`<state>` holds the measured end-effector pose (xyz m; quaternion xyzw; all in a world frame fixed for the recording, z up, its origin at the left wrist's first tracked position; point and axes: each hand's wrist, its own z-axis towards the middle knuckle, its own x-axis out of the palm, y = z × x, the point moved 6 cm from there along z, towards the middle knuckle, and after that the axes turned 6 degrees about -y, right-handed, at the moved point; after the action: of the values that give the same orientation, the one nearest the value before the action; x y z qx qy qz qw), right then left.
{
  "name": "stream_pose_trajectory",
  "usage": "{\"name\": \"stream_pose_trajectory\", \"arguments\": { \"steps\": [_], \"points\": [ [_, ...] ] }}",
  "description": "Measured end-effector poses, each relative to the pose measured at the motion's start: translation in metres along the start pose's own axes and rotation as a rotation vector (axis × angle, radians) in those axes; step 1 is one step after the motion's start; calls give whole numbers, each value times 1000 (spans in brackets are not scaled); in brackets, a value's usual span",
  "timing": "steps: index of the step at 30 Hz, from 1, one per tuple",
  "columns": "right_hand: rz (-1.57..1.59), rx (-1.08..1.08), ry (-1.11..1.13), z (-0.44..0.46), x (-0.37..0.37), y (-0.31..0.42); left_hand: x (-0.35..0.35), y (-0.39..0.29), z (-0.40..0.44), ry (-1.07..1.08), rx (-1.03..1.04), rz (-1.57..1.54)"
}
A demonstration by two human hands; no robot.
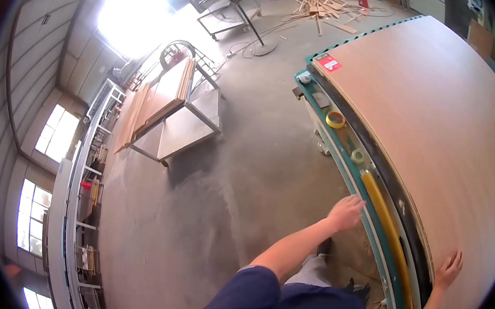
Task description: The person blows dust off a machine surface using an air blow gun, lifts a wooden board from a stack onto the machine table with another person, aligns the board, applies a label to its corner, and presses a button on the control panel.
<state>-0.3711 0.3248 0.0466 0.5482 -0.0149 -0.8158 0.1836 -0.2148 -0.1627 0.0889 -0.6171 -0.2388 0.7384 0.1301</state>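
Note:
My right hand [449, 269] rests with its fingers stretched on a large light-brown wood panel [432, 123] lying on the workbench. My left hand [346, 212] is beside the bench's green edge [346, 169], its fingers curled together; anything in them is hidden. Along the bench edge next to the panel lies a long yellow roll [390, 235]. Farther up the same strip are a yellow tape roll [336, 120] and a small pale-green roll [357, 157]. A red label [329, 62] sits on the panel's far corner.
A cart [186, 117] with stacked boards stands left on the concrete floor [194, 226]. Wood scraps [325, 7] lie at the far end, near a stand with a round base [264, 49] and cables. A long rack [81, 199] runs along the left wall.

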Motion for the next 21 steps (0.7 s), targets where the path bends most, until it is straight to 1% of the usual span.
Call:
{"name": "stream_pose_trajectory", "arguments": {
  "steps": [1,3,5,6,9,11,12,15,21],
  "points": [
    [17,-4,0,3,-1,0,-1,-2,24,-73,140,-6],
    [-11,-12,-10,9,-2,8,-8,-19,73,-83,278,5],
    [-18,15,-5,1,-16,10,-4,-36,116,1,395,-26],
    [-1,35,2,3,-17,15,14,-38,133,49,434,-24],
    [-3,66,24,8,-19,25,58,-43,176,247,615,109],
    [-5,94,39,11,-25,31,76,-42,195,190,662,137],
    [4,111,45,14,-27,35,70,-46,200,236,671,162],
    [10,121,49,28,-29,43,70,-43,203,221,675,37],
    [-57,105,66,29,-37,51,67,-45,204,208,669,19]
  ]
}}
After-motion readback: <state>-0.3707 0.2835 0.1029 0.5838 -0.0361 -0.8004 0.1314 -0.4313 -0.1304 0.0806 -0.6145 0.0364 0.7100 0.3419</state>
